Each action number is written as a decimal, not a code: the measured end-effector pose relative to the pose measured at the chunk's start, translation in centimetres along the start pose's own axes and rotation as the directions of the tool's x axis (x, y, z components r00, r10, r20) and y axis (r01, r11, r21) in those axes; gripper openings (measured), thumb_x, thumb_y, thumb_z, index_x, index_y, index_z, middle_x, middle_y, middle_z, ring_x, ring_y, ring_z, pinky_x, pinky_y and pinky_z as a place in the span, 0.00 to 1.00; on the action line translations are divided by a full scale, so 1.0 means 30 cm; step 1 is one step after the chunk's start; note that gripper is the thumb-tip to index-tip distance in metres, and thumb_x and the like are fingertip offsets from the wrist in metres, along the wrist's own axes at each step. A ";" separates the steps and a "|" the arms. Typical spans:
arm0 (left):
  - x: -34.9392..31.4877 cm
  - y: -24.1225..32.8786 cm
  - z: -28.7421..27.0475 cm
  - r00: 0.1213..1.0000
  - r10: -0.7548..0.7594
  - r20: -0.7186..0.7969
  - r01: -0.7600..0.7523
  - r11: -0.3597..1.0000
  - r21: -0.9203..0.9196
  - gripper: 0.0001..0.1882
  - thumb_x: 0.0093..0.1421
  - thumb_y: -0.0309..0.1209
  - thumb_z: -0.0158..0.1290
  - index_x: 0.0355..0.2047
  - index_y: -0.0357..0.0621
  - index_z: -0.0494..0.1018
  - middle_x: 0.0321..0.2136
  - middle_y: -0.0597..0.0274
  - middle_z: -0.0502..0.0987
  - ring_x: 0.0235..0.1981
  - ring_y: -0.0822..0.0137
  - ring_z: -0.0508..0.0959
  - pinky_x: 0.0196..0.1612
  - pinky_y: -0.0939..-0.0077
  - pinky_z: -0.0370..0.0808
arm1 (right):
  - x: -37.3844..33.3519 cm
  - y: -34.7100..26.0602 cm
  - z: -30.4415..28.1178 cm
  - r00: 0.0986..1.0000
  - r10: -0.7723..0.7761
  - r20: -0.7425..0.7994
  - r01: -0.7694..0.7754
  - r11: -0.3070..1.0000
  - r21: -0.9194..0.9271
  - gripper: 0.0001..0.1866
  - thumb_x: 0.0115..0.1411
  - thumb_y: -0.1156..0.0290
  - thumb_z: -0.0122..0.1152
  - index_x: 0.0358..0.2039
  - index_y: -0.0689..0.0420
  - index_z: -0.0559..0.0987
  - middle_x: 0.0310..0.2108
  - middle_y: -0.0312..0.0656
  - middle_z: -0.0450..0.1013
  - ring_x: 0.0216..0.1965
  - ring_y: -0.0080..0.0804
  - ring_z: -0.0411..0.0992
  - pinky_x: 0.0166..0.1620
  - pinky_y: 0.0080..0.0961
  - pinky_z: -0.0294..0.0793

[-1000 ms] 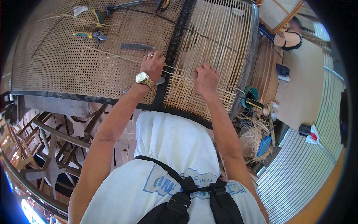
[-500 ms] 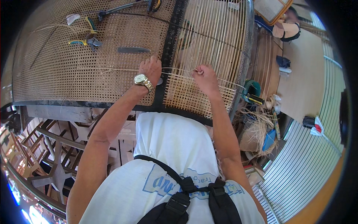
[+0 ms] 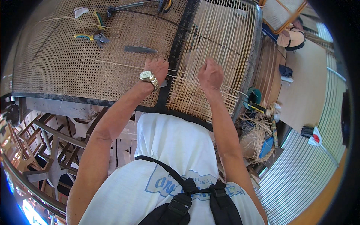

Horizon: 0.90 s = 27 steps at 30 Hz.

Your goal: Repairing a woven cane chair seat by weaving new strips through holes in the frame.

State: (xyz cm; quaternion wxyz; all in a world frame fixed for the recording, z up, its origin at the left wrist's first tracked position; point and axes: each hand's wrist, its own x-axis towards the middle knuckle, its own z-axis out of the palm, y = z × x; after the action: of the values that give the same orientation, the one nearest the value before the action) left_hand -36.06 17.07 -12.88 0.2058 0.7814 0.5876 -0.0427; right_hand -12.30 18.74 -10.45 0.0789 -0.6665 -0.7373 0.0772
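A thin cane strand (image 3: 114, 63) runs across a finished cane-webbing panel (image 3: 108, 80) to my left hand (image 3: 156, 68), which is closed on it beside the dark frame bar (image 3: 176, 48). From there it carries on rightward to my right hand (image 3: 211, 75). That hand's fingers are curled in a pinch on the strand, though the fingertips are partly hidden. Both hands are over the chair-like frame's right section, or at its edge. Lengthwise cane strands (image 3: 228, 37) stretch over that section, and a tight crosswise weave (image 3: 198, 98) fills its near end.
On the finished panel lie yellow-handled pruning shears (image 3: 98, 37), a dark flat blade (image 3: 140, 49), a white scrap (image 3: 80, 12) and a long clamp (image 3: 137, 5). Right of the frame are a green container (image 3: 254, 96) and loose cane fibres (image 3: 258, 129). Another person (image 3: 290, 37) is at upper right.
My right hand has moved slightly farther away and to the right, with its knuckles turned up. My left hand has shifted a little right. The whole view has swung slightly.
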 end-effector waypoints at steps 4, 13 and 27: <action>0.002 -0.017 0.018 0.995 -0.085 0.058 0.091 0.991 -0.100 0.08 0.65 0.35 0.56 0.41 0.47 0.77 0.40 0.51 0.78 0.42 0.48 0.81 0.43 0.50 0.77 | -0.048 0.019 -0.032 0.976 0.092 0.195 -0.160 0.917 0.365 0.10 0.60 0.70 0.61 0.39 0.62 0.81 0.37 0.47 0.75 0.40 0.46 0.76 0.45 0.39 0.76; 0.010 -0.067 0.048 0.993 -0.108 -0.036 0.096 0.962 -0.254 0.11 0.66 0.40 0.56 0.36 0.46 0.79 0.37 0.52 0.81 0.42 0.49 0.83 0.42 0.55 0.80 | -0.031 -0.010 -0.148 0.871 0.066 0.486 -0.066 0.998 -0.017 0.12 0.62 0.64 0.63 0.38 0.61 0.83 0.44 0.44 0.74 0.47 0.44 0.71 0.53 0.42 0.73; -0.232 -0.386 -0.100 0.957 -0.266 -0.116 0.209 0.910 -0.357 0.14 0.64 0.43 0.59 0.35 0.45 0.78 0.32 0.54 0.80 0.33 0.52 0.80 0.36 0.58 0.75 | -0.124 0.023 -0.051 0.943 -0.246 0.224 0.219 0.966 0.139 0.10 0.60 0.67 0.65 0.39 0.58 0.82 0.44 0.47 0.73 0.50 0.50 0.72 0.53 0.45 0.72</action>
State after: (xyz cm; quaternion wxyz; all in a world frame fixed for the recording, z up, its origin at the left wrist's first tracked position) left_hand -49.55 14.52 -11.13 0.2829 0.6572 0.6916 0.0986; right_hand -10.94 15.11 -9.16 0.0353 -0.5551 -0.8094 0.1883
